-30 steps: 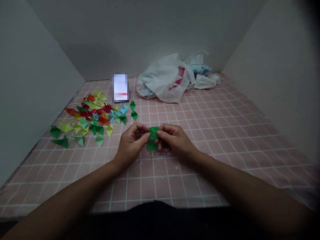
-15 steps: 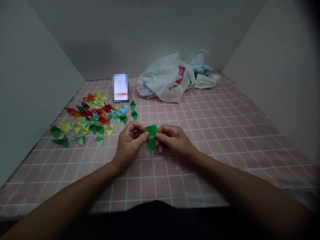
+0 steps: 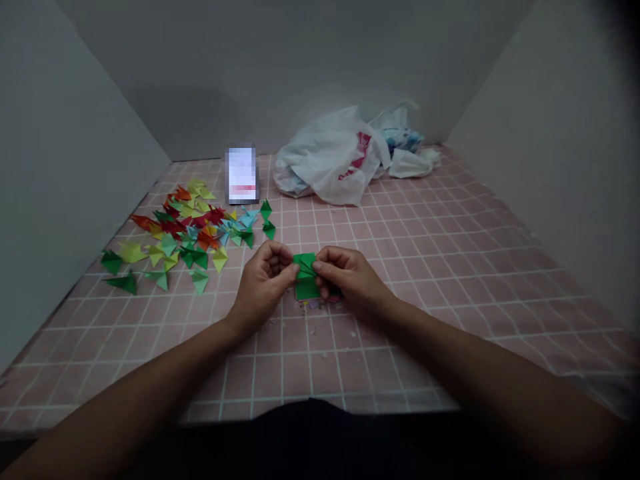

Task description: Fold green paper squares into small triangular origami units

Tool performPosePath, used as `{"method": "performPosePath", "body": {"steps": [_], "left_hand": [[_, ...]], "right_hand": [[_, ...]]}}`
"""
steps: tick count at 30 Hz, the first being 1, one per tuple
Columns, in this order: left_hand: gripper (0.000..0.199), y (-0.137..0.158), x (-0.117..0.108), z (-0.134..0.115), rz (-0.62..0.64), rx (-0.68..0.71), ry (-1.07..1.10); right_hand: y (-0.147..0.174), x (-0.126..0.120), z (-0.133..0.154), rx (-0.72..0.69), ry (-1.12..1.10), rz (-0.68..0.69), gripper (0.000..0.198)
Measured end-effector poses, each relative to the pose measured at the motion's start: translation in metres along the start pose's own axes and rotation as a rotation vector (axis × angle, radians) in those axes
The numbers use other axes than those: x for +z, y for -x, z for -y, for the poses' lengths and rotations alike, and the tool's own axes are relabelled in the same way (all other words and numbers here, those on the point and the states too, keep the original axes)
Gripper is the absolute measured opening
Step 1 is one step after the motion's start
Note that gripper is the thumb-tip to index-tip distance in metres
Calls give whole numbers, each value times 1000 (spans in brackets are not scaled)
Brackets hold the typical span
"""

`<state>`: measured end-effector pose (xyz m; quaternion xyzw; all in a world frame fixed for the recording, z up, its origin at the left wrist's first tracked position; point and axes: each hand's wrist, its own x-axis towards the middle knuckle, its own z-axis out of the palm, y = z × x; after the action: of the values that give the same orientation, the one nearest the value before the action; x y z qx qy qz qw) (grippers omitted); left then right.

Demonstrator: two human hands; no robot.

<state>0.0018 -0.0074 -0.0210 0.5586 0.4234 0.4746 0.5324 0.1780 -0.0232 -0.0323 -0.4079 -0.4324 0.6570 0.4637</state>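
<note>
Between my two hands is a small piece of green origami paper (image 3: 305, 262) with crease lines across it. My left hand (image 3: 265, 277) pinches its left edge between thumb and fingers. On the opposite edge, my right hand (image 3: 347, 277) pinches it with thumb and forefinger, the other fingers curled beneath. Directly below the held paper lies a green square sheet (image 3: 307, 289), partly covered by my right fingers. Bits of other coloured paper (image 3: 313, 304) peek out under its near edge.
Several folded paper cranes (image 3: 193, 257) in green, yellow, red, orange and blue spread over the left side. A lit phone (image 3: 242, 175) stands at the back. White plastic bags (image 3: 325, 157) lie by the back wall. A pink checked cloth (image 3: 425, 267) covers the table, with walls on three sides.
The held green paper has tilted and shifted slightly right and down with both hands. Its creases look different, and more coloured paper shows beneath my right hand.
</note>
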Motion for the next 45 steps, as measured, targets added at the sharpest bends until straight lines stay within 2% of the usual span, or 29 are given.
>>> {"method": "performPosePath", "body": {"steps": [10,19,27,34,45], "left_hand": [[18,2,0,4,66,23,-17],[23,2,1,5,75,-6,12],[21,1,1,5,40,-73,51],[14,1,-2,6,28,-27,-59],[20,1,0,4,-2,-37,30]], "right_hand": [[0,0,0,34,40,15,29],[0,2,-3,39,-5,8,31],[3,3,0,56,-4,13,29],[2,2,0,56,30,37,26],[3,3,0,55,50,60,25]]}}
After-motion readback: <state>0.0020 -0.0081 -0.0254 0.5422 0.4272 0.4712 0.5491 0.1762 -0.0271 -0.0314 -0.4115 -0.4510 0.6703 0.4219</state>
